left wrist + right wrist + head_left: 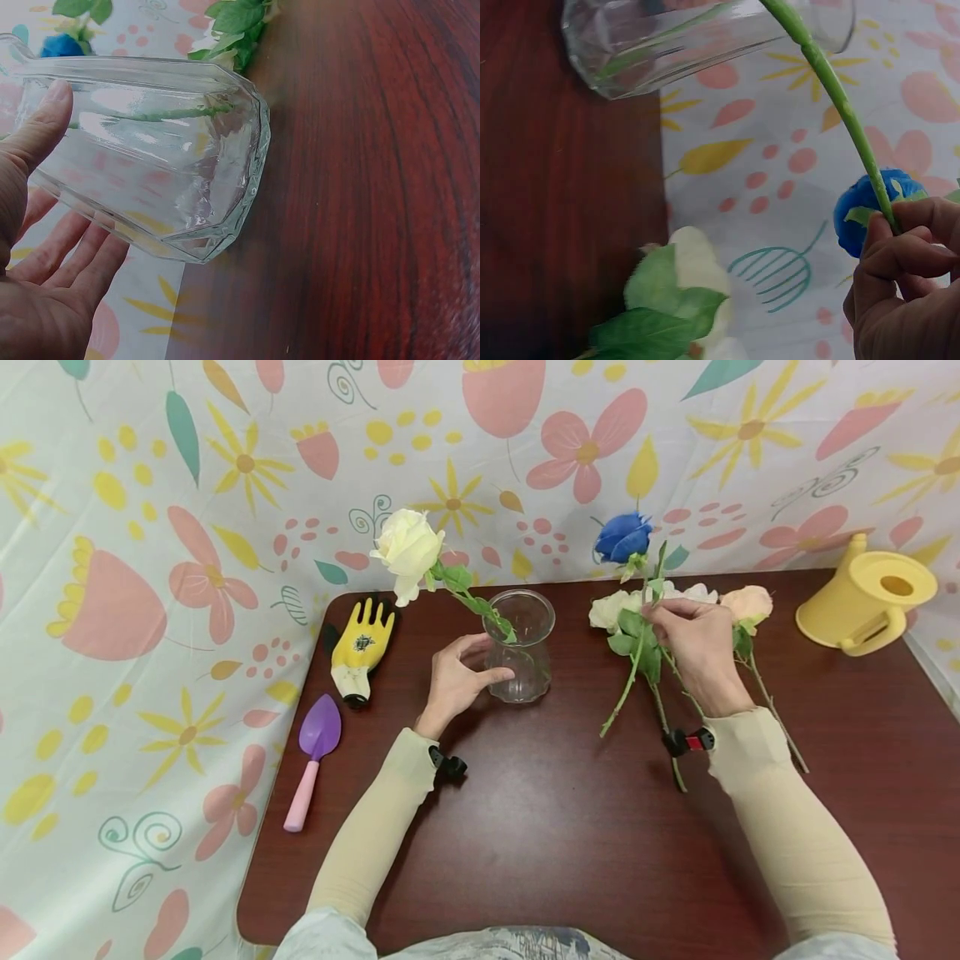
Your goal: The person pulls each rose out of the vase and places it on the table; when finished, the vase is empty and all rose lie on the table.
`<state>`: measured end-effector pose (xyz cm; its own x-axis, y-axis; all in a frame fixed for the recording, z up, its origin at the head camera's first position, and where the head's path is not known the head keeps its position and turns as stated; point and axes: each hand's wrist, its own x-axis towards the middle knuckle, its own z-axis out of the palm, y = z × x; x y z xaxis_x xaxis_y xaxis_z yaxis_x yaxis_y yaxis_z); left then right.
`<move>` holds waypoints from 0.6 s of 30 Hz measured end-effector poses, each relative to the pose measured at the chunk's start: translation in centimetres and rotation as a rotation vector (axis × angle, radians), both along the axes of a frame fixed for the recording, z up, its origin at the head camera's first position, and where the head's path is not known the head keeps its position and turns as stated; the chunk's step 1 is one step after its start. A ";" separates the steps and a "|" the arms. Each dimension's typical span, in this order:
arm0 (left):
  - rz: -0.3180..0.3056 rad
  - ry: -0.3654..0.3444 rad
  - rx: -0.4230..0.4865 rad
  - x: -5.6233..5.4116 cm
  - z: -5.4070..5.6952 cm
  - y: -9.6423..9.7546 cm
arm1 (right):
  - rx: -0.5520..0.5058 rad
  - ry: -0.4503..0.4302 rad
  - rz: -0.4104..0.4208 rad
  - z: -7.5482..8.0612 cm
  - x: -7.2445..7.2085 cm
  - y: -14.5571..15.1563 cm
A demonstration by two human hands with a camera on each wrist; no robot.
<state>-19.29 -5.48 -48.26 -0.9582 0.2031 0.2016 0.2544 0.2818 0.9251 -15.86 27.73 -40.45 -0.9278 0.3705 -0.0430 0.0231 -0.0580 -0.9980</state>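
A clear glass vase [525,681] stands upright on the table with one white rose [408,547] in it, its bloom leaning out to the left. My left hand [461,681] holds the vase's side, thumb in front and fingers behind; the left wrist view shows the faceted glass base and a green stem inside. On the right, my right hand [697,647] pinches the stem of a blue rose [624,537] between thumb and fingers. The bloom is up and the bare stem end slants down toward the table. In the right wrist view that green stem [840,105] crosses before the vase.
Behind and below my right hand lie white roses [611,610] and a peach rose [748,603], stems toward me. A yellow watering can [855,606] stands at the back right. At the left lie a yellow glove [363,643] and a purple trowel [320,727]. Flower-patterned cloth hangs behind.
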 end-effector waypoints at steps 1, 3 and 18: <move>-0.001 -0.001 0.000 0.0 0.0 0.0 | 0.010 -0.012 0.014 -0.3 0.0 0.1; -0.002 0.001 0.000 0.0 0.0 0.0 | 0.022 -0.035 0.038 -0.9 -0.1 0.2; 0.004 0.008 -0.010 0.0 -0.2 -0.1 | 0.294 -0.248 0.179 -3.9 -0.8 0.5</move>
